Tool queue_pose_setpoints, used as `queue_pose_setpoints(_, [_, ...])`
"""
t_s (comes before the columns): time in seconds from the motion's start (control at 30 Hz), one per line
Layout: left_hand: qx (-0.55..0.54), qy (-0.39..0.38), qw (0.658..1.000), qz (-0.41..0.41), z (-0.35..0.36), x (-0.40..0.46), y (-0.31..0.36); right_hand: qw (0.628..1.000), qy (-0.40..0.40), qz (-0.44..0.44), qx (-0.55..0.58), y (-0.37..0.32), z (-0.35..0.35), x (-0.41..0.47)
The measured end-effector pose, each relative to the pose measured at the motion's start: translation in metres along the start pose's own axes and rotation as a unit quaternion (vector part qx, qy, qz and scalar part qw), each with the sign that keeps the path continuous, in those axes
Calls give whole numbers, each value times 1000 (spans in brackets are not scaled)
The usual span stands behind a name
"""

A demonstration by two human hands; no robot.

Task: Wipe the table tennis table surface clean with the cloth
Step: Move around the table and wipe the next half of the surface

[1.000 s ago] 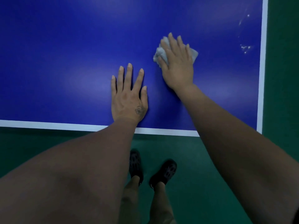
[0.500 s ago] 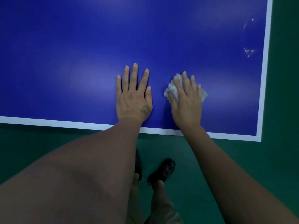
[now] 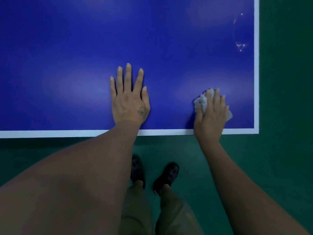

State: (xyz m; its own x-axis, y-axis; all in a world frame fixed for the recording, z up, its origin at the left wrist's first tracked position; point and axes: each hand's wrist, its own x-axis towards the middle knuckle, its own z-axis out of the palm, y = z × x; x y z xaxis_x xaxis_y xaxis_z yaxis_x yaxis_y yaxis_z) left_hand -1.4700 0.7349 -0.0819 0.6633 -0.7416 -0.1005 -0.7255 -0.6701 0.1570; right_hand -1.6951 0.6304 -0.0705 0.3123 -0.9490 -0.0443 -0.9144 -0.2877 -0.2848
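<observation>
Head view: near right corner of the blue table tennis table (image 3: 67, 48).
Left hand (image 3: 129, 102): fingers released, flat on table.
Right hand (image 3: 210, 114): fingers straight, pressing the grey cloth (image 3: 201, 102) down.

Green floor (image 3: 284, 99) is showing below and to the right of both hands. Two dark perforated shoes (image 3: 166, 175) are standing on it, below and between the hands, with khaki trouser legs (image 3: 172, 216) rising above them.

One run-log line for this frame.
left hand flat on table | right hand presses cloth near corner | white marks unwiped
</observation>
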Motion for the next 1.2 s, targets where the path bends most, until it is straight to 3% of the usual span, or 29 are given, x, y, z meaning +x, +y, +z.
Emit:
queue_pose_setpoints(0.03, [2,1,1000,3,-1,0,1,1000,4,-14,3,-11,3,-7])
queue_pose_setpoints(0.17, [8,1,1000,12,-3,0,1,977,-36,-211,0,-27,12,-51])
queue_pose_setpoints(0.27, [-2,10,999,33,-2,-3,1,965,-46,-258,0,9,-2,-47])
queue_pose_setpoints(0.33, [-30,38,998,39,-3,-5,1,982,-30,-185,-14,47,-15,-26])
queue_pose_setpoints(0.4, [-52,80,995,33,-3,-7,4,1000,-2,-14,-8,89,-33,-1])
queue_pose_setpoints(0.47, [-66,108,991,46,-3,-6,18,993,20,116,-4,111,-44,11])
queue_pose_setpoints(0.53, [-81,109,988,76,-3,0,46,993,24,114,-14,103,-41,5])
queue_pose_setpoints(0.67, [-83,67,992,70,-2,24,115,994,-23,-104,-13,80,-21,-29])
queue_pose_setpoints(0.73, [-52,47,997,42,5,30,133,984,-35,-171,-30,96,-23,-20])
queue_pose_setpoints(0.8, [-16,38,999,29,12,31,138,990,-20,-132,-46,119,-28,3])
queue_pose_setpoints(0.9, [2,26,999,21,13,32,139,999,9,46,-19,134,-34,35])
queue_pose_setpoints(0.97, [8,22,1000,18,13,32,139,998,10,68,-10,112,-29,33])
queue_pose_setpoints(1.1, [3,25,1000,15,13,33,140,983,-74,-166,2,67,-17,2])
queue_pose_setpoints(1.2, [-9,23,1000,14,14,35,139,950,-88,-300,13,86,-21,32])
